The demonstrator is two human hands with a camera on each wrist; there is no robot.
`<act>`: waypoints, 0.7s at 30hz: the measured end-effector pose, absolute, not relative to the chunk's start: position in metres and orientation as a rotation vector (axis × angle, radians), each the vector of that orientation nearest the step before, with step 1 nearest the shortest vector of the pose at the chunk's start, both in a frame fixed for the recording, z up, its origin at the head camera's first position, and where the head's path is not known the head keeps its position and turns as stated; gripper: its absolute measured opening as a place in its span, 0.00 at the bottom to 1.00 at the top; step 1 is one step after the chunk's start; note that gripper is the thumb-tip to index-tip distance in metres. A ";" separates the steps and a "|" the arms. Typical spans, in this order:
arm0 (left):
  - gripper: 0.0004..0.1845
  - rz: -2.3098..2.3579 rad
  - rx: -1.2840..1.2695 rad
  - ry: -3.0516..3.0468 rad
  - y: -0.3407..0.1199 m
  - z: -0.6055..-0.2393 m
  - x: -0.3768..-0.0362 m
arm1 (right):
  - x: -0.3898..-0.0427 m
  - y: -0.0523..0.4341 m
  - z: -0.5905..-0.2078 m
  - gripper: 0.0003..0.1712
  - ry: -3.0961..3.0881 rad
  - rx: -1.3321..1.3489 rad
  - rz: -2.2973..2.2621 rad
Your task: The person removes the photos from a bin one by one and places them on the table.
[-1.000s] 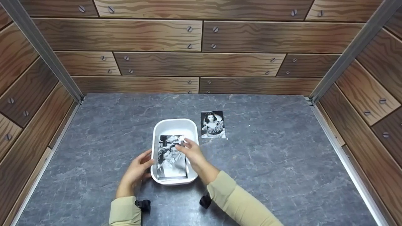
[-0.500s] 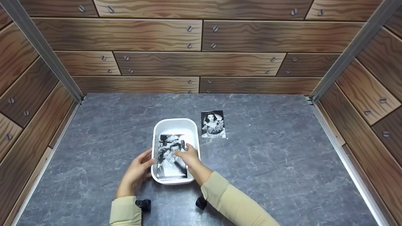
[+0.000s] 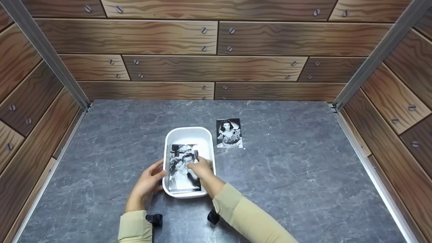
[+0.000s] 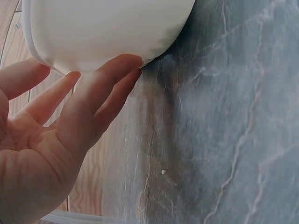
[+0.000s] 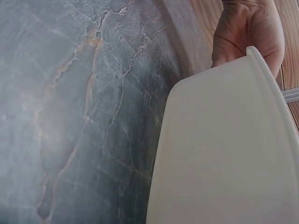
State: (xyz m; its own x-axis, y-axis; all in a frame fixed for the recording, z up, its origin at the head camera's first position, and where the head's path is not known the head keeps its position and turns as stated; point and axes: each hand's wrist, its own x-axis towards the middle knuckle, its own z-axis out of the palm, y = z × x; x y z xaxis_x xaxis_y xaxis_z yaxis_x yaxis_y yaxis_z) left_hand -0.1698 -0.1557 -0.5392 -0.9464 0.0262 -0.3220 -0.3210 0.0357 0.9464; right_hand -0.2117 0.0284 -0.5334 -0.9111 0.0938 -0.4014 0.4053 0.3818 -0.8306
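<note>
The top black-and-white photo (image 3: 181,177) lies in the lower part of the white tray (image 3: 188,135), left of center on the worktop (image 3: 297,162), its long axis running up and down the frame like the tray's. Of the two hands, the right (image 3: 203,170) is nearer, thumb over the photo's right edge, though whether it grips anything is hidden; the left (image 3: 148,180), fingers spread and fairly straight, rests its fingertips against the tray's outer left wall, holding no photo.
</note>
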 end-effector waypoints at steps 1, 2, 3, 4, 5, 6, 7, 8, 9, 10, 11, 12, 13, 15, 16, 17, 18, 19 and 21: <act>0.29 2.004 -0.302 2.057 -0.155 -0.539 -0.170 | -0.211 0.029 -0.533 0.40 2.363 0.433 -1.542; 0.29 2.007 -0.298 2.054 -0.155 -0.540 -0.170 | -0.211 0.030 -0.533 0.40 2.364 0.427 -1.544; 0.29 2.008 -0.300 2.050 -0.155 -0.540 -0.170 | -0.211 0.030 -0.533 0.40 2.358 0.420 -1.553; 0.29 2.009 -0.301 2.049 -0.155 -0.540 -0.170 | -0.210 0.031 -0.533 0.41 2.348 0.412 -1.563; 0.29 2.011 -0.301 2.047 -0.155 -0.541 -0.170 | -0.209 0.032 -0.533 0.41 2.338 0.403 -1.576; 0.29 2.008 -0.299 2.048 -0.155 -0.541 -0.170 | -0.209 0.033 -0.532 0.41 2.324 0.400 -1.587; 0.29 2.006 -0.296 2.049 -0.155 -0.541 -0.170 | -0.209 0.034 -0.533 0.41 2.317 0.399 -1.595; 0.29 2.006 -0.293 2.046 -0.155 -0.540 -0.170 | -0.208 0.034 -0.533 0.41 2.311 0.398 -1.601; 0.29 2.006 -0.295 2.043 -0.155 -0.540 -0.170 | -0.208 0.034 -0.533 0.41 2.303 0.395 -1.614; 0.29 2.009 -0.300 2.039 -0.155 -0.540 -0.170 | -0.208 0.035 -0.533 0.41 2.302 0.392 -1.621; 0.30 2.009 -0.300 2.037 -0.156 -0.540 -0.170 | -0.207 0.035 -0.533 0.41 2.301 0.390 -1.629; 0.30 2.013 -0.303 2.032 -0.156 -0.539 -0.170 | -0.207 0.035 -0.533 0.40 2.308 0.384 -1.634; 0.30 2.016 -0.304 2.028 -0.156 -0.539 -0.169 | -0.207 0.035 -0.533 0.40 2.310 0.381 -1.649; 0.29 2.020 -0.307 2.024 -0.156 -0.539 -0.169 | -0.205 0.035 -0.533 0.39 2.294 0.375 -1.696; 0.29 2.023 -0.305 2.022 -0.156 -0.539 -0.169 | -0.205 0.035 -0.532 0.39 2.299 0.365 -1.722; 0.29 2.023 -0.299 2.022 -0.156 -0.539 -0.169 | -0.204 0.034 -0.532 0.38 2.293 0.357 -1.757; 0.29 2.022 -0.297 2.024 -0.156 -0.539 -0.169 | -0.204 0.034 -0.531 0.38 2.282 0.349 -1.796; 0.29 2.012 -0.294 2.036 -0.156 -0.539 -0.169 | -0.204 0.034 -0.531 0.38 2.266 0.339 -1.836; 0.29 1.995 -0.294 2.055 -0.156 -0.538 -0.169 | -0.203 0.034 -0.531 0.38 2.239 0.318 -1.901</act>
